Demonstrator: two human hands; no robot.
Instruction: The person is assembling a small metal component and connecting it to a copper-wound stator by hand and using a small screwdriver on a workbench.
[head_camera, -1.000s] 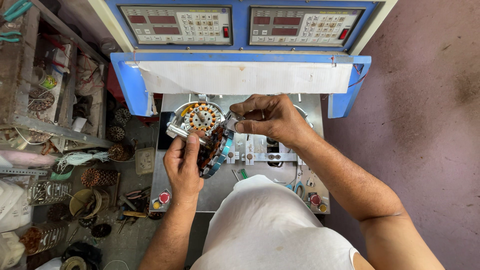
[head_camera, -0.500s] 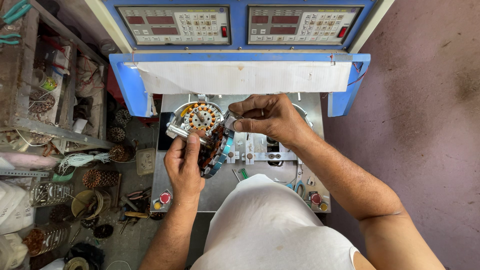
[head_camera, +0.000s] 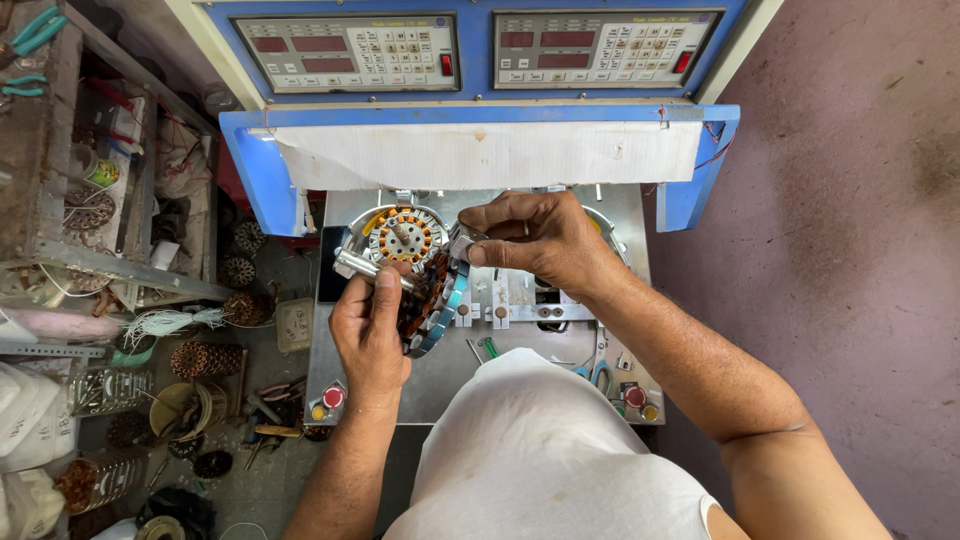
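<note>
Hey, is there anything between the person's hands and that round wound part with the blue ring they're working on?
Nothing visible does. The left hand already grips the round wound part from below, thumb on its face, and the right hand pinches at its upper edge. A second wound part sits just behind on the machine, apparently clear of both hands.

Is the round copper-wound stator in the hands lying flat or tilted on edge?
Tilted on edge: the round copper-wound stator shows its blue rim sideways, gripped by the left hand and right hand.

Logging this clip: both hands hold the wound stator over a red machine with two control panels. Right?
Not quite: the machine is blue, not red, as the head view shows. Both the left hand and right hand do hold the stator.
</note>
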